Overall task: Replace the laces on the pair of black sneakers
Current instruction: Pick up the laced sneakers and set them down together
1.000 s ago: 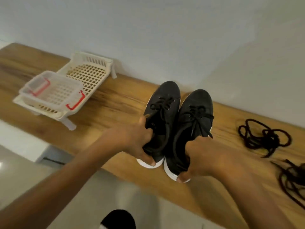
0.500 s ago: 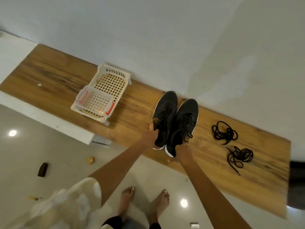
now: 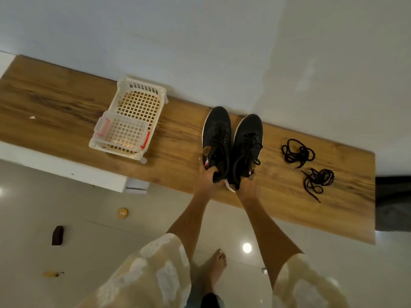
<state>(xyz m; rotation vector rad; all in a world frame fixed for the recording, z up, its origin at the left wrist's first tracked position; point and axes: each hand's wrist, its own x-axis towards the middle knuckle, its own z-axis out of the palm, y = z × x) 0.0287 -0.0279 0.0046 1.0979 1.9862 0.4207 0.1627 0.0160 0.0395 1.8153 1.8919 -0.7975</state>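
Observation:
Two black sneakers with white soles stand side by side on the wooden shelf [image 3: 66,112], toes toward the wall, both laced in black. My left hand [image 3: 208,180] grips the heel of the left sneaker [image 3: 216,134]. The heel of the right sneaker [image 3: 246,141] is held by my right hand [image 3: 248,187]. Two loose bundles of black laces lie to the right on the wood: the far lace bundle [image 3: 298,153] and the near lace bundle [image 3: 318,181].
A cream plastic basket [image 3: 138,101] holds a smaller clear tray with red clips [image 3: 121,133] at the shelf's left. The wall runs right behind the shoes. Small objects lie on the glossy floor [image 3: 55,235]. My bare foot [image 3: 216,265] stands below.
The view has pulled back and up, so shelf, floor and my clothing now show. Both hands stay on the sneaker heels; the shoes remain on the wood.

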